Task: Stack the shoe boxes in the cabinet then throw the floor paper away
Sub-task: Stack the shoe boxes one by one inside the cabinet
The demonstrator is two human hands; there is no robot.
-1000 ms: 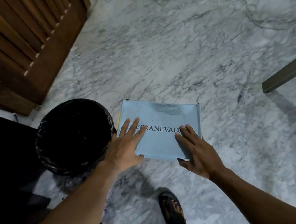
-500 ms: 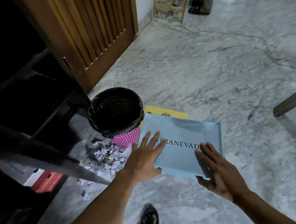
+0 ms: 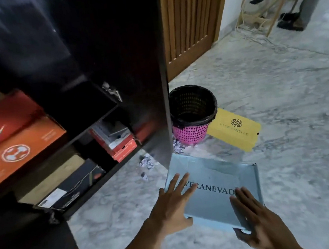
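The left hand and right hand pinch the blue shoe box at its near edge, with fingers spread flat on the lid and thumbs beneath. The cabinet lies to the left, beyond the left hand. Its open door stands just ahead of the fingertips. On a swing left the box's far corner may strike the door, and so shallow a grip may slip.
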